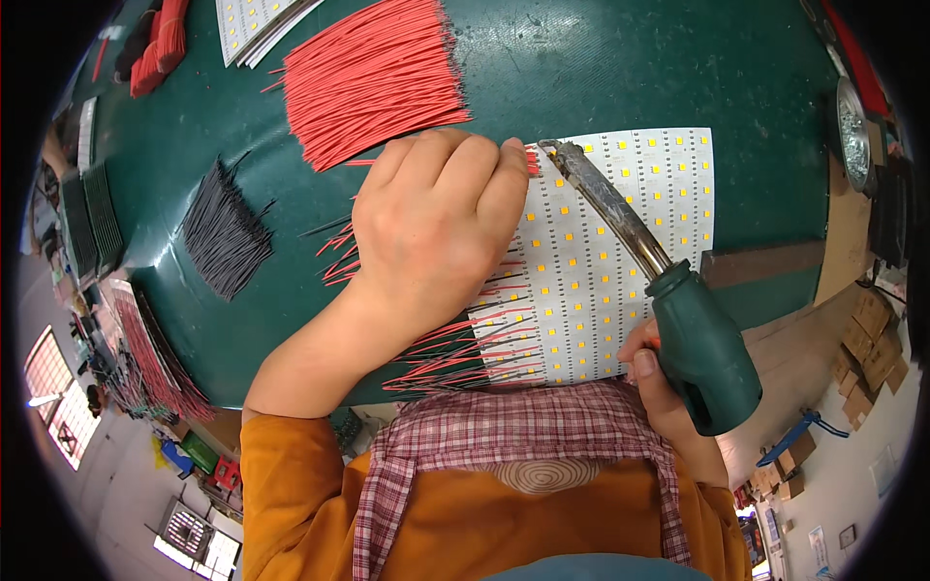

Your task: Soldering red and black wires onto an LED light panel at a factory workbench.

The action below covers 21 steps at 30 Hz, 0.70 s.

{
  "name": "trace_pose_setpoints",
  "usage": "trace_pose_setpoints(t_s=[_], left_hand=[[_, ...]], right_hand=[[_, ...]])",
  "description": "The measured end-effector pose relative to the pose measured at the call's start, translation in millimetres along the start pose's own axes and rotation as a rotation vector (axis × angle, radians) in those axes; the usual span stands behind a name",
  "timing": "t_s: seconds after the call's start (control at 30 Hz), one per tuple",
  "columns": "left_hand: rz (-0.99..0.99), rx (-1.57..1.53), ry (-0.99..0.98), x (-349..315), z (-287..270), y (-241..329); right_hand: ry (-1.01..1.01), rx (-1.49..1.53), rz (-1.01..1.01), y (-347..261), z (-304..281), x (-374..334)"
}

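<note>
A white LED sheet (601, 281) with rows of small yellow chips lies on the green table. Red and black wires (455, 353) stick out from its left edge. My left hand (426, 218) is closed over the sheet's upper left corner. Red wire ends (532, 161) poke out beside its fingertips, and others trail from its far side. My right hand (659, 378) grips a soldering iron (705, 349) by its dark green handle, which covers part of the fingers. The iron's tip slants up and left to the sheet's top edge, close to those red ends.
Beyond my left hand lies a large pile of red wires (373, 77). Black wires (228, 232) are heaped to the left. More LED sheets (257, 29) lie at the far left, and wired strips (160, 349) hang near the left edge. At right are a brown bar (760, 261) and a metal dish (852, 136).
</note>
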State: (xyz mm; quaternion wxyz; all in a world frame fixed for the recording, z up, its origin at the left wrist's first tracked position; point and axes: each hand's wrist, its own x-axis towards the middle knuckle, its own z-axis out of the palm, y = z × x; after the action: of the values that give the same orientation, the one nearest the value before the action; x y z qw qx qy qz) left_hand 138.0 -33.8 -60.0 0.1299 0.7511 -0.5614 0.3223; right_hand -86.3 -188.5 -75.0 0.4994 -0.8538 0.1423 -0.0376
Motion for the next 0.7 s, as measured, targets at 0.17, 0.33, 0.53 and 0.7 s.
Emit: trace_pose_setpoints(t_s=[0.17,0.33,0.53,0.7], left_hand=[[-0.013,-0.023,-0.028,1.6,-2.3,0.6],[-0.018,-0.012,-0.029,0.3,-0.2,0.3],[-0.022,-0.019,-0.04,1.3,2.0,-0.9],[-0.067,-0.185,-0.035,2.1,-1.4,-8.7]], right_hand=[[-0.04,0.446,0.189,0.1,1.6,-2.4],[-0.113,-0.038,-0.117,-4.9,-5.4,2.1],[0.087,0.407,0.121,-18.5,-4.8,0.9],[0.051,0.248,0.086,-11.0,-2.6,-4.4]])
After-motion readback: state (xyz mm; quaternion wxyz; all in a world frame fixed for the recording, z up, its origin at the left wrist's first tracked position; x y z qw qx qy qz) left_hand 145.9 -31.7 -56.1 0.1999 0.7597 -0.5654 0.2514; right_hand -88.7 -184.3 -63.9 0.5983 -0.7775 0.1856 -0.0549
